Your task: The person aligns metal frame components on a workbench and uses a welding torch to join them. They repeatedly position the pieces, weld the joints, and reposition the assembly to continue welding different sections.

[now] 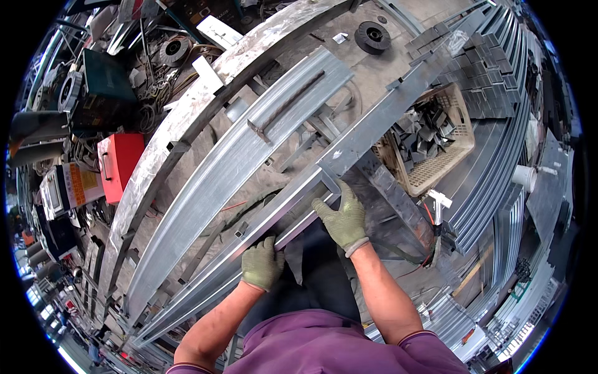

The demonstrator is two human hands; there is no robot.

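Note:
My left hand [263, 264], in a green work glove, is closed around the near edge of a long silvery metal channel [274, 215]. The channel slants from the middle of the view down to the lower left. At its upper end my right hand [344, 219], gloved alike, grips the near edge, thumb over the channel and fingers partly hidden. That end meets a flat grey steel beam [380, 128] running to the upper right. Beyond lies a wide, ribbed galvanized profile [205, 181], bearing a rusty rod tool with a short crosspiece [288, 106].
A beige plastic crate [462, 118] of metal offcuts stands at right, near a white-handled tool with a cable [438, 209]. Stacked short pieces [486, 75] and long steel profiles [498, 174] lie farther right. A black spool [372, 37] and a red box [119, 167] are also around.

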